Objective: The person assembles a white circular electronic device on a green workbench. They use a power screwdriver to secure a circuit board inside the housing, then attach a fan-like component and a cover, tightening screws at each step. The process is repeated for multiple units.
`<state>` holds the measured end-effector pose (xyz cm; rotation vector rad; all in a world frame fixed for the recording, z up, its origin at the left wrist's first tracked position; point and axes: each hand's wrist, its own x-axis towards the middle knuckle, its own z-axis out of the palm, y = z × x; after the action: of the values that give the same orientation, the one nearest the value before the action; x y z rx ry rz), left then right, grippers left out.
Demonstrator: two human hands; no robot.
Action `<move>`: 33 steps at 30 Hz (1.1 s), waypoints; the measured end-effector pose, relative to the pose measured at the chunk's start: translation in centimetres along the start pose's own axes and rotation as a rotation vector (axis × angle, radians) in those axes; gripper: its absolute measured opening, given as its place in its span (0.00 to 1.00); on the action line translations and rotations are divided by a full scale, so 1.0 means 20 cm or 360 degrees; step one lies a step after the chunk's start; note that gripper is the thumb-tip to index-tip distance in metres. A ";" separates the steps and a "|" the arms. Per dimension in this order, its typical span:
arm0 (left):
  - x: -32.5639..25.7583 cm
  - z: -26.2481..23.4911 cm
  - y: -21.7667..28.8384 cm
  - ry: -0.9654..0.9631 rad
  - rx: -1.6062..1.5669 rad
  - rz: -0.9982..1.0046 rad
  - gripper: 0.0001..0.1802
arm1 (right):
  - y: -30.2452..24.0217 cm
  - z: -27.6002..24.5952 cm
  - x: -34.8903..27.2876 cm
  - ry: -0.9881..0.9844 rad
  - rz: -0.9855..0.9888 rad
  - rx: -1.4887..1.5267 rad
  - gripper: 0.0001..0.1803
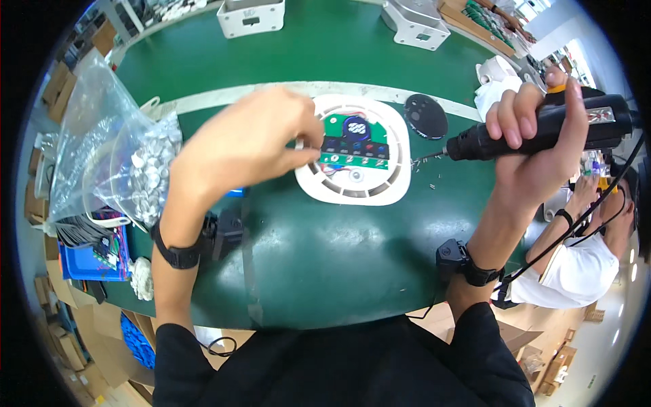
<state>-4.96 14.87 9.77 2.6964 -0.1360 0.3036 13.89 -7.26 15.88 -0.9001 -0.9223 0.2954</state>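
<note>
A white, rounded plastic housing (352,196) lies on the bench in front of me, with a green circuit board (376,161) and a round dark speaker-like part (357,128) inside. My left hand (254,139) reaches over the housing's left side. Its thumb and fingers are closed at the left end of the board, and what they pinch is hidden. My right hand (532,132) grips a black electric screwdriver (468,144), held sideways. Its bit points left at small loose screws (418,161) just right of the housing. A black round perforated cover (426,117) lies beyond the bit.
A clear plastic bag (102,136) with silvery round pieces (150,178) sits at left, near a blue tray (95,266) of wires. White housings (251,18) stand at the far edge. A co-worker (576,264) sits at right. The screwdriver's cable (576,224) runs down the right side.
</note>
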 end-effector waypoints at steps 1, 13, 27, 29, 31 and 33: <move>0.00 0.01 0.04 -0.0027 -0.0040 -0.0020 0.09 | -0.01 -0.04 -0.01 0.0030 -0.0009 -0.0011 0.14; 0.09 -0.02 0.21 -0.0474 0.0320 -0.0093 0.07 | 0.10 -0.62 -0.13 0.0511 0.0908 -0.0247 0.22; 0.42 0.11 0.31 -0.0057 0.0218 0.0329 0.20 | 0.48 -0.99 -0.29 0.0165 0.0612 -0.2603 0.27; 0.37 0.05 0.29 -0.0255 0.0199 0.0013 0.28 | 0.42 -0.98 -0.31 0.0116 0.0419 -0.2731 0.23; 0.26 -0.02 0.23 -0.0345 0.0180 -0.0109 0.33 | 0.32 -0.81 -0.28 0.0015 0.0259 -0.2754 0.21; 0.20 0.01 0.13 -0.0314 0.0132 0.0008 0.36 | 0.32 -0.64 -0.22 -0.0067 -0.0209 -0.2396 0.14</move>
<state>-1.41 12.29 11.64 2.8046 -0.1919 0.0445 22.31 -12.80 4.84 -2.1758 -1.1887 -0.6185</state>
